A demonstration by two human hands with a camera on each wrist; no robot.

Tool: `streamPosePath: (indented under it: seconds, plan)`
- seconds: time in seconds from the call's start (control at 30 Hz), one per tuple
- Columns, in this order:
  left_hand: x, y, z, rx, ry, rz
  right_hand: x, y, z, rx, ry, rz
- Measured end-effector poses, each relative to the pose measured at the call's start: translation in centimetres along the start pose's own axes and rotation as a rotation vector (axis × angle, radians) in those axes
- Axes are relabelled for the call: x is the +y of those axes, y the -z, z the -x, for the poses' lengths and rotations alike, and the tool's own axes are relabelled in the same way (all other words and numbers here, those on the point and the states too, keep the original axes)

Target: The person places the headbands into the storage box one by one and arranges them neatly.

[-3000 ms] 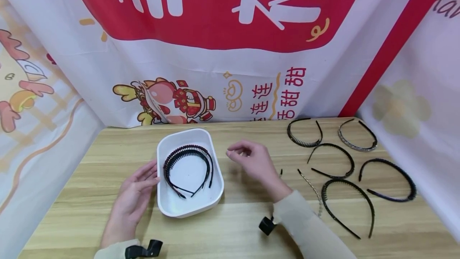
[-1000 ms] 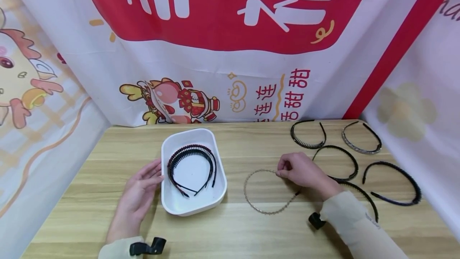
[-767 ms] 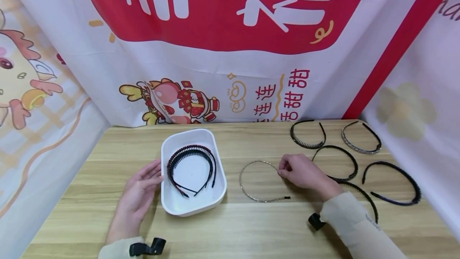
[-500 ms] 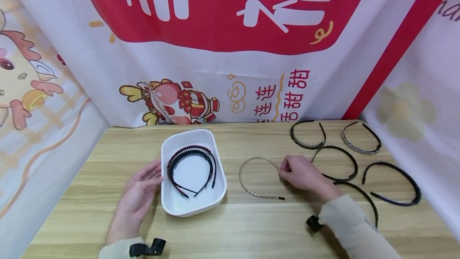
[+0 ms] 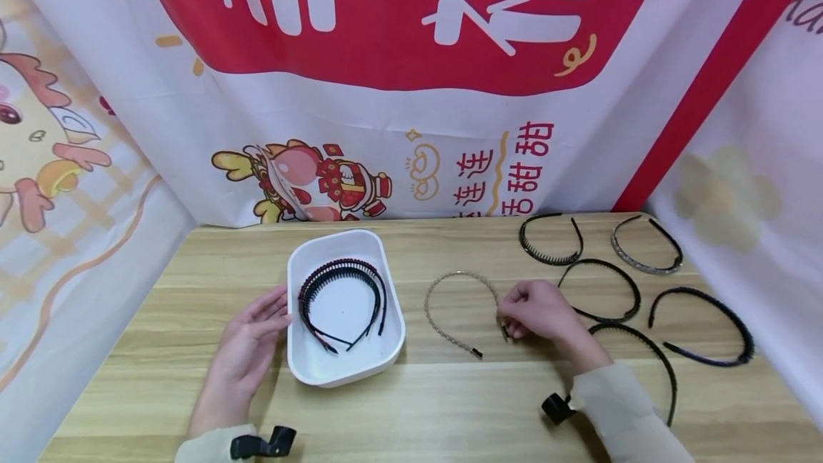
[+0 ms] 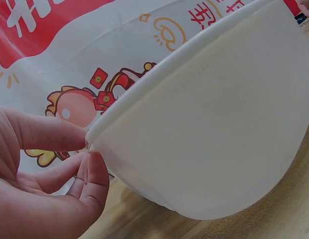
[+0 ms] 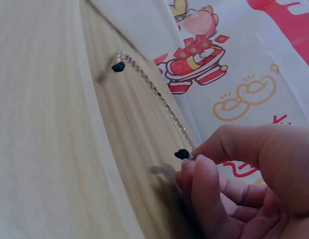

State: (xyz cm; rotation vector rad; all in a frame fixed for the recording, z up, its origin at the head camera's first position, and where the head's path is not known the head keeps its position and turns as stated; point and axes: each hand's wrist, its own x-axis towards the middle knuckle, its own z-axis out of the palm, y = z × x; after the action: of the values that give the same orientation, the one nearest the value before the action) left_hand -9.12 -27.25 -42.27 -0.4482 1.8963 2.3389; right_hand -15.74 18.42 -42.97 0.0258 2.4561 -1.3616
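Pinched near one end by my right hand (image 5: 536, 309) is a thin, gold, twisted headband (image 7: 167, 105) with black tips. The headband's loop reaches left over the table, and its other tip (image 7: 118, 66) points down close over the wood. My left hand (image 5: 251, 341) stays beside the white plastic box (image 5: 337, 313), its relaxed fingertips at the left wall and rim. Inside the box lie black toothed headbands (image 5: 341, 270), overlapping one another. In the left wrist view the box's outer wall (image 6: 209, 124) fills most of the frame and hides its contents.
Several dark headbands are spread on the right of the table, among them a toothed one (image 5: 549, 258), a glittery silver one (image 5: 643, 267) and a thick dark one (image 5: 739, 327). One black headband (image 5: 669, 370) lies partly behind my right forearm. A printed cloth (image 5: 411, 113) encloses the back and sides.
My right hand reached right from near the box and took hold of the gold headband. It has since turned the headband so both tips point toward me. My left hand stays at the box.
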Motion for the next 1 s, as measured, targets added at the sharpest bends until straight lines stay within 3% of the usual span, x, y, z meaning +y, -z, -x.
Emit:
streamPosePath:
  seconds: [0.13, 0.4, 0.73, 1.0]
  plan:
    - [-0.02, -0.01, -0.01, 0.001, 0.001, 0.005, 0.25, -0.19, 0.18, 0.003, -0.017, -0.095]
    - [0.06, -0.07, 0.05, 0.005, 0.017, -0.007, 0.3, -0.25, 0.14, -0.007, -0.045, -0.167]
    - [0.02, -0.02, 0.02, -0.002, 0.002, 0.008, 0.16, -0.48, 0.37, 0.0, -0.064, -0.122]
    - [0.15, -0.11, 0.0, 0.008, 0.026, 0.005, 0.22, -0.39, 0.62, -0.014, -0.021, -0.066]
